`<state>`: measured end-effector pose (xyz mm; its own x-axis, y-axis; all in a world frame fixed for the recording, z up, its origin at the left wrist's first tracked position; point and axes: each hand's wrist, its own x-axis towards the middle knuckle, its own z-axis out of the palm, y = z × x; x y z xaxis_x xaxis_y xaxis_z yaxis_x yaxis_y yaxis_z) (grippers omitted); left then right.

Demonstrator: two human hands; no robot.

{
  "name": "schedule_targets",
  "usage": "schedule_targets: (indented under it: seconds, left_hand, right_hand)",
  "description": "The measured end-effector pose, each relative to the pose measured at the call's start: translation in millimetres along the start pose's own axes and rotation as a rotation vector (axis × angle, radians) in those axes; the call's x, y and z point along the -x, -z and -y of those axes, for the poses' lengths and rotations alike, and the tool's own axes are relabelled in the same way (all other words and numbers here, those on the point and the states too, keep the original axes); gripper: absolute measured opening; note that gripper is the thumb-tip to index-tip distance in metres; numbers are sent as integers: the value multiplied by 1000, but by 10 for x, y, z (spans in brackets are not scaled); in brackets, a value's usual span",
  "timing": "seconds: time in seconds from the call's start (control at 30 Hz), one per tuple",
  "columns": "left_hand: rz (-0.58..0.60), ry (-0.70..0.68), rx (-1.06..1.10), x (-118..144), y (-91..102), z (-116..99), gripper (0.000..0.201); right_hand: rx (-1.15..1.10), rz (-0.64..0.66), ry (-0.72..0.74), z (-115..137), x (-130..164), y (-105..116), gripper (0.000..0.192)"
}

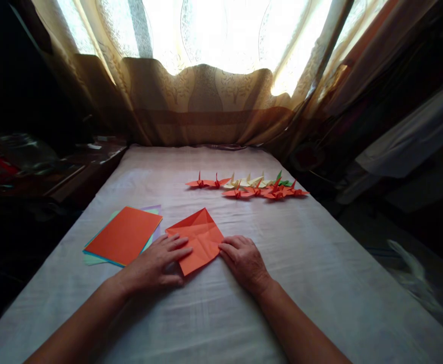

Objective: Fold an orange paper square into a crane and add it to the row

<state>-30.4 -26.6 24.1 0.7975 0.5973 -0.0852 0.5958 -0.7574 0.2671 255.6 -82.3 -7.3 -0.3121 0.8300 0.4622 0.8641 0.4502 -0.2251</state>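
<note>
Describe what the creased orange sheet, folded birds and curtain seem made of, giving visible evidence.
Creased orange sheet: matt paper, judging by its sharp fold lines.
Folded birds: probably matt paper too, given their crisp points.
Curtain: likely patterned, partly sheer fabric, since it hangs in soft folds and light passes through; fibre unclear.

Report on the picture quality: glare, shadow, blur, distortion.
Head view: backlight burns the upper curtain to white; head view: both sides sink into deep shadow; head view: the clear plastic at right looks smeared; head view: edges seem stretched, perhaps by a wide lens; head view: folds in the creased orange sheet by the left hand are readable.
</note>
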Motion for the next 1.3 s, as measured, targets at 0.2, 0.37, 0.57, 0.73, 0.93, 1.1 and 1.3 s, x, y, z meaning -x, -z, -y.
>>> schedule_targets:
  seconds: [0.2, 0.37, 0.57, 0.73, 0.93, 1.1, 1.3]
  left_hand:
    - [-128, -49, -22, -92, -53, 26, 35]
    - [-158, -130, -22, -142, -126, -45, 40]
    - [-212, -140, 102, -179, -202, 7, 36]
    - [-340, -97, 221, -227, -215, -17, 27]
    - [-478, 109, 278, -273, -258, -79, 23]
    - [-628, 158, 82, -276, -303, -120, 32]
    - [-585, -82, -240, -253, -289, -320, 35]
  right_hand:
    - [12, 91, -15, 30, -6, 56, 21]
    - [-8, 193, -3, 87, -45, 120, 43]
    - [-11, 105, -20, 81, -51, 35, 18]
    - [-71, 74, -37, 52, -22, -1, 15]
    - [-186, 32, -214, 12, -20, -40, 12]
    - [-186, 37, -330, 48, -59, -58, 15]
    - [-69, 93, -353, 77, -111, -59, 20]
